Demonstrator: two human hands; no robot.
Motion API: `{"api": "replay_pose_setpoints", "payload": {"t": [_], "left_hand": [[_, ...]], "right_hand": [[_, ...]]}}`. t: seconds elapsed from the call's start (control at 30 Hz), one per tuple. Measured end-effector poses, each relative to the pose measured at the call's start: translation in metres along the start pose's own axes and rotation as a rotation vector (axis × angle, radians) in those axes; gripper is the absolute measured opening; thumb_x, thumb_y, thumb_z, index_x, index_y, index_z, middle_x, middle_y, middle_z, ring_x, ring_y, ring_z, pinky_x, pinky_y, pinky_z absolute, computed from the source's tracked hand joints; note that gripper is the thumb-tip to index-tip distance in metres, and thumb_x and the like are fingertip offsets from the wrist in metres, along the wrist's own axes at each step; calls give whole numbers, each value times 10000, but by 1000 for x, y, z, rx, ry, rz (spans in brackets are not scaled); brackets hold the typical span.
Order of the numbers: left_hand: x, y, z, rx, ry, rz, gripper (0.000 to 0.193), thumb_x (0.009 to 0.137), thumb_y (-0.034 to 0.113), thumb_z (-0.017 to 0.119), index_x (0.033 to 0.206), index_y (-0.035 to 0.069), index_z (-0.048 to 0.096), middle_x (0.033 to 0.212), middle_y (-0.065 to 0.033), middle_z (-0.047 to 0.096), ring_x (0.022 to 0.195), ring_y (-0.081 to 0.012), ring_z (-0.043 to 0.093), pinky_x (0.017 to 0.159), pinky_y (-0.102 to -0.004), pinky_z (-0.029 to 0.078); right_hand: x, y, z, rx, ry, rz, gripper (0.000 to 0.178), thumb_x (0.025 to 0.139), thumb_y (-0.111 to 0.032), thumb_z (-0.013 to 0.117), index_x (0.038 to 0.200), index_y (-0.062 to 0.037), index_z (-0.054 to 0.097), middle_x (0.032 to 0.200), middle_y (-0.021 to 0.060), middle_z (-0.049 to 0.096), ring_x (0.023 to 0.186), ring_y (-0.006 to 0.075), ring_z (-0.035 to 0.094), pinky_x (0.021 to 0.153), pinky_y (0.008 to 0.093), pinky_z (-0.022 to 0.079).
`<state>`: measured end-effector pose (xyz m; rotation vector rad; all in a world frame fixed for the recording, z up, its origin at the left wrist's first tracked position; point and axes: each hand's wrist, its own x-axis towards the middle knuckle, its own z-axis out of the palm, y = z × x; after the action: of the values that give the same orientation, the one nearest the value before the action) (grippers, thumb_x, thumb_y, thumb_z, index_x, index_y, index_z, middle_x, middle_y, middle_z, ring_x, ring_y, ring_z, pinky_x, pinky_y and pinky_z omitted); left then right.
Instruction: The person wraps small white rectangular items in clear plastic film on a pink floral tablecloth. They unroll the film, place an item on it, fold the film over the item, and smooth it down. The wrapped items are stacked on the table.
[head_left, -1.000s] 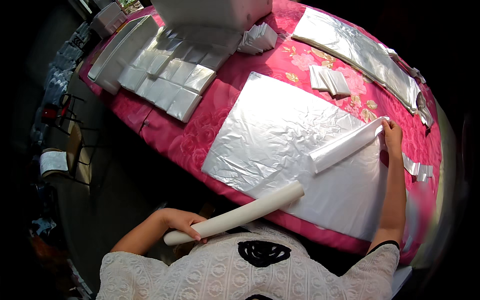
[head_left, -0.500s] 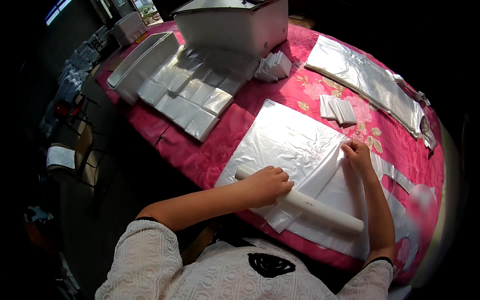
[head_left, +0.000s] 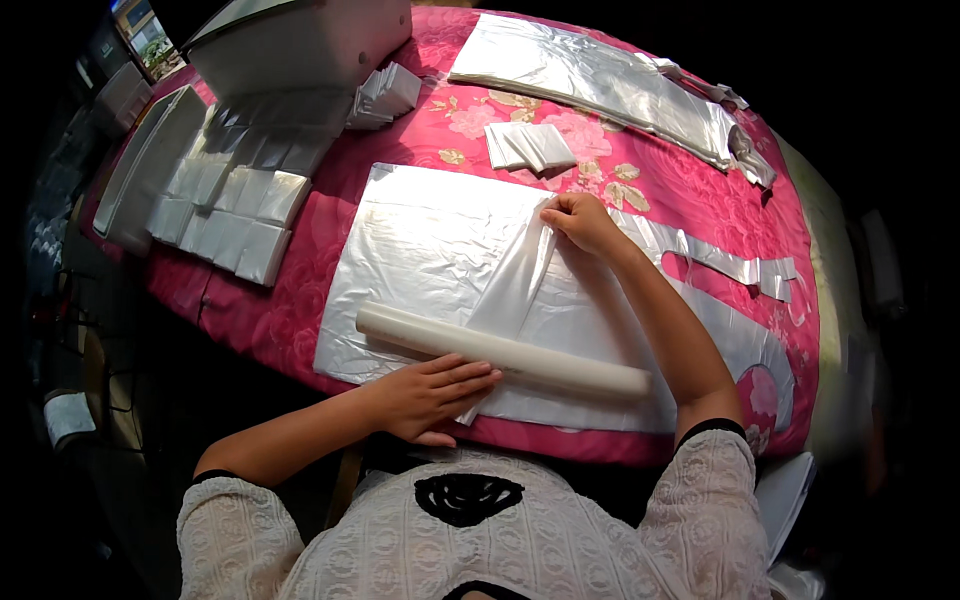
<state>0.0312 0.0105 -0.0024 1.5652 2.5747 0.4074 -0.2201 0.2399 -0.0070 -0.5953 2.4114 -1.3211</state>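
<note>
Our left hand (head_left: 425, 395) lies against the near side of the white roll (head_left: 560, 365), fingers stretched out straight. Beyond the roll, we pinch the far end of the plastic fold (head_left: 512, 285) in our right hand (head_left: 587, 222); that fold passes beneath the roll.

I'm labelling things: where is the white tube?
In the head view, just below centre, the white tube lies across the white plastic, by the left hand.
</note>
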Motion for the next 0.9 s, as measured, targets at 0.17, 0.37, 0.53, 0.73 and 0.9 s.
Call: {"api": "replay_pose_setpoints", "payload": {"t": [0.17, 0.37, 0.53, 0.73, 0.9], "left_hand": [[8, 5, 9, -113, -17, -24, 767, 847, 516, 408, 1356, -45, 288, 1421, -201, 301, 1357, -299, 229, 1110, -423, 156], [20, 32, 19, -69, 86, -170, 774, 826, 502, 465, 1349, -45, 303, 1422, -202, 293, 1350, -308, 242, 1101, -437, 173], [25, 44, 28, -37, 59, -212, 783, 824, 496, 481, 1361, -41, 292, 1442, -197, 262, 1359, -304, 224, 1100, -436, 174], [26, 38, 16, -152, 52, -166, 795, 817, 486, 515, 1372, -30, 274, 1456, -188, 239, 1361, -303, 220, 1099, -437, 185], [24, 19, 3, -164, 87, -170, 821, 782, 463, 571, 1370, -28, 275, 1451, -193, 245, 1357, -306, 228, 1098, -436, 196]], "right_hand": [[-6, -6, -2, 3, 280, 92, 310, 830, -214, 615, 1029, 22, 588, 911, 116, 618, 753, 177, 593, 711, 301, 486], [-121, -62, 33, -257, -37, -341, 424, 838, -216, 621, 1227, -73, 531, 1163, 143, 538, 1082, 281, 513, 930, 363, 408], [-176, -56, 61, -541, -48, -323, 518, 776, -164, 647, 1269, -104, 498, 1119, 119, 564, 1014, 302, 525, 881, 395, 429], [-136, 15, -34, -753, 402, -31, 504, 794, -146, 633, 1276, -110, 490, 1026, 63, 583, 919, 271, 523, 820, 371, 436], [-144, 7, -51, -683, 389, -100, 516, 787, -143, 640, 1280, -118, 490, 1038, 73, 597, 908, 270, 520, 815, 360, 432]]}}
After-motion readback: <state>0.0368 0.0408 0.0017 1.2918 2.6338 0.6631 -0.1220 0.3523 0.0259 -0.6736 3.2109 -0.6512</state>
